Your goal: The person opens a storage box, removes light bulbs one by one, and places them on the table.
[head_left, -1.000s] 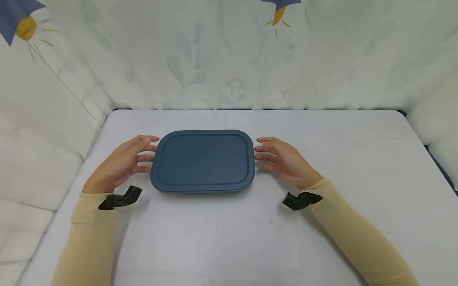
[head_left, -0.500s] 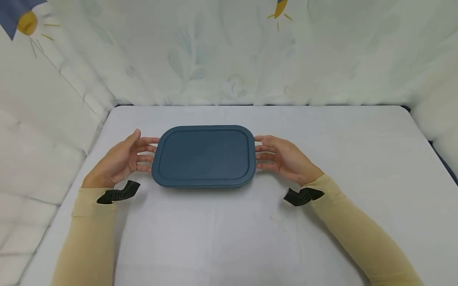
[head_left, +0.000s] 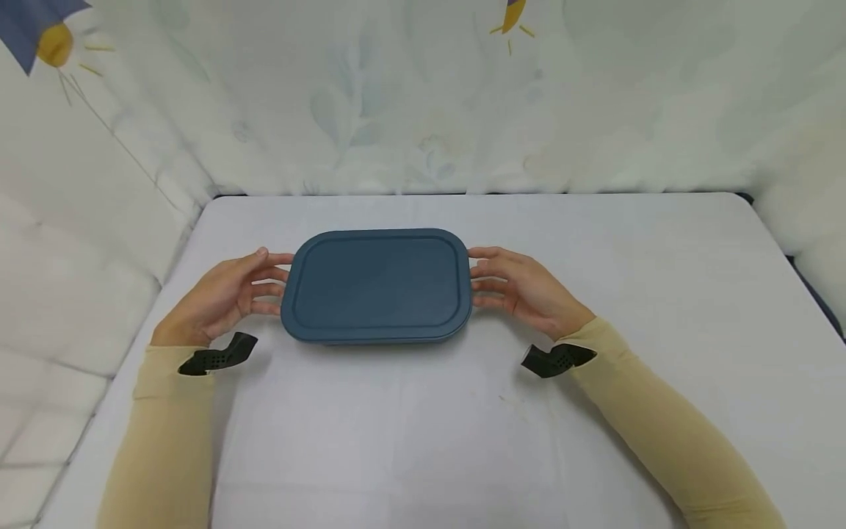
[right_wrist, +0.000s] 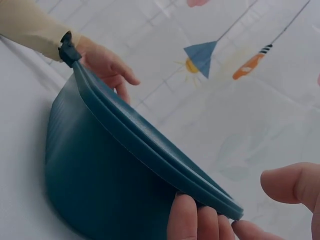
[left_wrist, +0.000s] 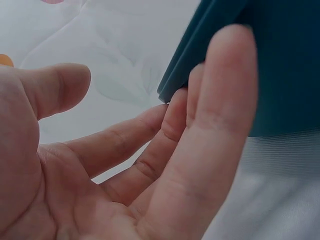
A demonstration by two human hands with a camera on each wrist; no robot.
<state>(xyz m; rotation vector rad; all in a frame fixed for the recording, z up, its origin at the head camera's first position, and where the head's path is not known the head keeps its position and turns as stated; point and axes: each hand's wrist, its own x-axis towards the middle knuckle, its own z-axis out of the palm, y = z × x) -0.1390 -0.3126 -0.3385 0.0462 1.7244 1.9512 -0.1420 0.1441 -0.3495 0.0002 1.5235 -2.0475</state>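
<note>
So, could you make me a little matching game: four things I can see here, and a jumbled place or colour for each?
Things:
1. left hand
2. right hand
3. lid
4. right sleeve

Places and colours:
A. at the right end of the container
B. pale yellow
C. at the container's left end
D. dark blue

Pairs: 1-C, 2-A, 3-D, 4-B

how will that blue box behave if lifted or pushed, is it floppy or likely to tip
The blue box is probably stiff: its walls show clean, even curves. It seems unlikely to roll or tip, standing broad and level on the table. The smooth lid might be slippery.
</note>
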